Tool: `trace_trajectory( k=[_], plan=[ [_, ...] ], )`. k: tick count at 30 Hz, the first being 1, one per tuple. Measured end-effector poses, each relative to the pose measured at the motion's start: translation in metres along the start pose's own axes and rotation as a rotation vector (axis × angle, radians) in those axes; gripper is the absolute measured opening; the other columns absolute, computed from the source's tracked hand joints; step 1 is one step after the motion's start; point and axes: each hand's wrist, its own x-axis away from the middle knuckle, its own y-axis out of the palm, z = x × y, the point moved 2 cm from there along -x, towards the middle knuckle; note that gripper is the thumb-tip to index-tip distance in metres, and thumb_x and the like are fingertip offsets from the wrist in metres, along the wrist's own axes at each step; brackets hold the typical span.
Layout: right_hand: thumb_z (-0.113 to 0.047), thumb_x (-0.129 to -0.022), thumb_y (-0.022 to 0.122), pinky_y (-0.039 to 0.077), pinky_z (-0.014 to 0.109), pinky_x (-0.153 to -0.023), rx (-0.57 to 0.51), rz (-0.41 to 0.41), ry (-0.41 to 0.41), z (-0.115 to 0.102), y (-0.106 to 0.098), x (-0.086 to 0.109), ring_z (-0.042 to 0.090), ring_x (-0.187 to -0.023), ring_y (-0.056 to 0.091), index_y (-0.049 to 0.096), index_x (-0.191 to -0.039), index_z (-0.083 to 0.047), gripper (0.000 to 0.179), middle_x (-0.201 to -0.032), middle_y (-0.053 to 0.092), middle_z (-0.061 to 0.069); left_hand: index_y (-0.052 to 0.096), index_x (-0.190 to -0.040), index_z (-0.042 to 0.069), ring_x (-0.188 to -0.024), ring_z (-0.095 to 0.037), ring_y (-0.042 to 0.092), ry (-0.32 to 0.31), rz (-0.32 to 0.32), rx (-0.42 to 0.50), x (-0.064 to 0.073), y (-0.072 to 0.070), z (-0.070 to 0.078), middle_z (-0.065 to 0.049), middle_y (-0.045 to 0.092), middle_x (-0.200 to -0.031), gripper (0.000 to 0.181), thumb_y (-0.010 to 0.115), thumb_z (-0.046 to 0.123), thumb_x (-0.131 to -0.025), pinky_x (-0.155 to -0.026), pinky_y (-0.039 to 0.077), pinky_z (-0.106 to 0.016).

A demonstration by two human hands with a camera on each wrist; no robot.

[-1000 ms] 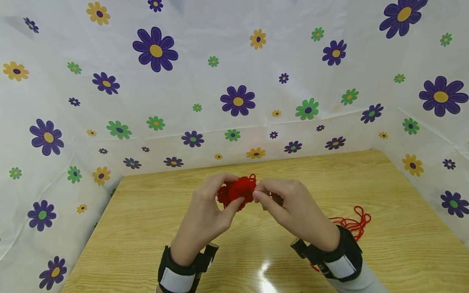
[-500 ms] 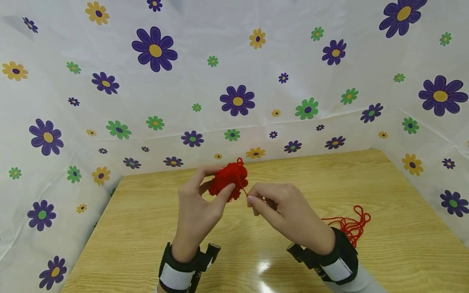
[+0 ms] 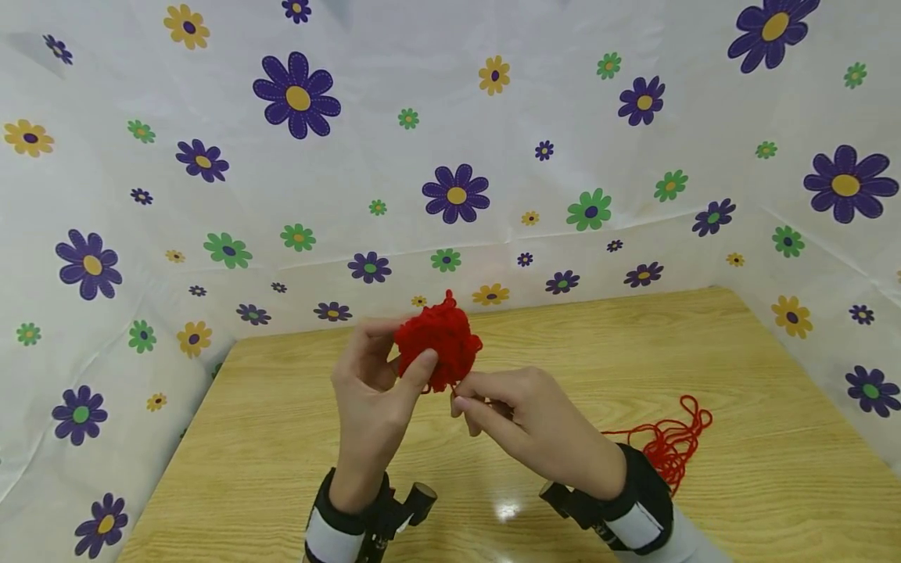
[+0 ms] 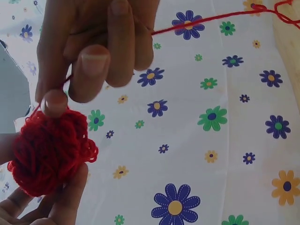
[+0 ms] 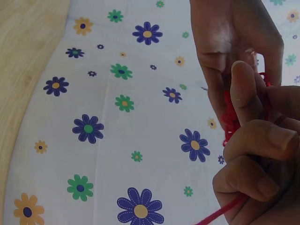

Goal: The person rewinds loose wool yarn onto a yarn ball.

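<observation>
A fuzzy red ball of yarn is held up above the table by my left hand, thumb on its near side and fingers behind. Small loops stick out at its top and right edge. My right hand pinches the red yarn strand just below the ball's lower right. In the left wrist view the strand runs out from between the curled fingers of the right hand. The right wrist view has the ball mostly hidden behind fingers, with the strand trailing from the right hand.
A loose tangle of red yarn lies on the wooden table to the right, partly behind the right wrist strap. A flower-printed white sheet stands around the back and sides. Both wrists wear black camera straps.
The ball has moved left and up and been turned in the left hand. The right hand has drawn left and lower along the ball, and more of the yarn tangle shows.
</observation>
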Motion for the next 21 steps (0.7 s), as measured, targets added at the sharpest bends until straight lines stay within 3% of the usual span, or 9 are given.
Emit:
trace_trajectory(
  k=[7,12,15,21],
  plan=[
    [-0.027,-0.090,0.050,0.031,0.019,-0.039,0.005,-0.004,0.008,0.002,0.003,-0.001,0.002,-0.046,0.038,0.060,-0.085,-0.024,0.012,-0.063,0.053,-0.016,0.046,-0.107,-0.013,-0.094,-0.040,0.052,0.059,0.017,0.099,0.002,-0.001,0.002,-0.028,0.052,-0.104,0.033,0.058,-0.011,-0.076,-0.079,0.046,-0.044],
    [-0.026,-0.090,0.050,0.029,0.019,-0.037,0.023,-0.003,0.014,0.006,0.002,-0.001,0.002,-0.044,0.037,0.061,-0.084,-0.023,0.014,-0.063,0.053,-0.016,0.045,-0.106,-0.013,-0.093,-0.039,0.052,0.065,-0.002,0.127,0.005,-0.002,0.000,-0.027,0.052,-0.103,0.032,0.059,-0.008,-0.077,-0.080,0.046,-0.044],
    [-0.021,-0.090,0.051,0.029,0.019,-0.037,0.041,-0.005,0.031,0.008,0.000,-0.001,0.003,-0.043,0.036,0.062,-0.083,-0.021,0.013,-0.062,0.054,-0.015,0.046,-0.105,-0.012,-0.090,-0.038,0.053,0.040,-0.050,0.152,0.007,-0.002,-0.003,-0.026,0.053,-0.102,0.032,0.060,-0.003,-0.078,-0.078,0.047,-0.043],
    [-0.012,-0.085,0.057,0.030,0.019,-0.040,0.085,0.039,0.041,0.012,-0.010,0.000,0.003,-0.046,0.035,0.064,-0.090,-0.022,0.013,-0.057,0.045,-0.012,0.047,-0.107,-0.008,-0.088,-0.038,0.055,-0.017,-0.214,0.186,0.009,-0.001,-0.006,-0.025,0.054,-0.104,0.033,0.061,0.005,-0.080,-0.073,0.048,-0.045]
  ],
)
